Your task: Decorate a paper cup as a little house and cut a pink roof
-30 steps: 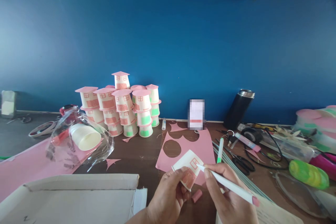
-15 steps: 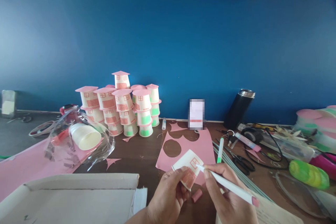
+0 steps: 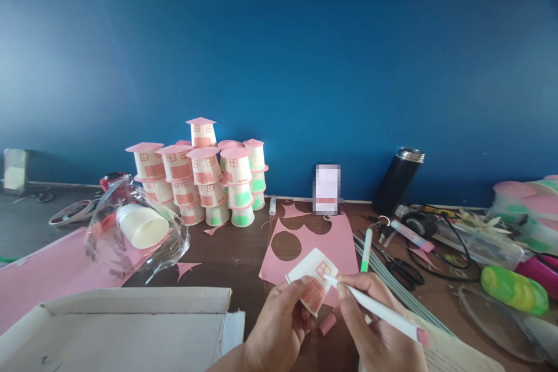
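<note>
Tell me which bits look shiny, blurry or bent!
In the head view, the pen and held cup look clear; the wall has pale glare at left; the bag glints; blocky squares blur the white rectangle; the flask leans, maybe from lens stretch.

L hand [image 3: 283, 319] gripping, R hand [image 3: 379, 319] pinching

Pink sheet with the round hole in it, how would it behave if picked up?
The pink sheet would probably be light and floppy, since it looks like thin paper. It may buckle or tear where its round hole leaves a narrow strip.
</note>
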`<state>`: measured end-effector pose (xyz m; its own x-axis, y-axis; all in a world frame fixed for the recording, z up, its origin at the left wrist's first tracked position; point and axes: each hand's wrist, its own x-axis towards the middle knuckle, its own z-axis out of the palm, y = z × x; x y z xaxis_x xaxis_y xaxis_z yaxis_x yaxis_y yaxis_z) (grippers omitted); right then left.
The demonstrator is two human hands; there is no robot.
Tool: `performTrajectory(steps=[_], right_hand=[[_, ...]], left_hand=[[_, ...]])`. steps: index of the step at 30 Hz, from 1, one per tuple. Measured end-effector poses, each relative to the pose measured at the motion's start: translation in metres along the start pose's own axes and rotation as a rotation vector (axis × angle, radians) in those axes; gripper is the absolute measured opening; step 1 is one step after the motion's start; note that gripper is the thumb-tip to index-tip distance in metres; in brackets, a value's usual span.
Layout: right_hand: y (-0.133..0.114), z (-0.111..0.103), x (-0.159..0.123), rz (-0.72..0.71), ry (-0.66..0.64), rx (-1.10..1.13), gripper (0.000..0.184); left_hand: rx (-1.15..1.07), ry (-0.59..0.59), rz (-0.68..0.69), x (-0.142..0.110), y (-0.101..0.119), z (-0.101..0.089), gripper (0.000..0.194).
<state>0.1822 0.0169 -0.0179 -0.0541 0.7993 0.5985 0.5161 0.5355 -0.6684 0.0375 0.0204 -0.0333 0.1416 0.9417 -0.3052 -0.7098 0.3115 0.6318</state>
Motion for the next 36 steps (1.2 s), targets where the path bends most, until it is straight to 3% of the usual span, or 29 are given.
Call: performTrajectory(steps=[21,28,36], right_hand=[[-0.001,0.003,0.0,-0.014,-0.009,0.037,0.005],[-0.006,-0.002,0.0,-0.01,0.1,0.034,0.006],[0.006,-0.001,0.0,0.002,0.167,-0.019,0.015]], left_hand=[[-0.03,0.004,-0.011,0.0,0.001,0.001,0.03],[-0.194,0.184,-0.101,0.005,0.001,-0.004,0.013],[-0.243,0.179,-0.16,0.006,0.005,-0.004,0.01]])
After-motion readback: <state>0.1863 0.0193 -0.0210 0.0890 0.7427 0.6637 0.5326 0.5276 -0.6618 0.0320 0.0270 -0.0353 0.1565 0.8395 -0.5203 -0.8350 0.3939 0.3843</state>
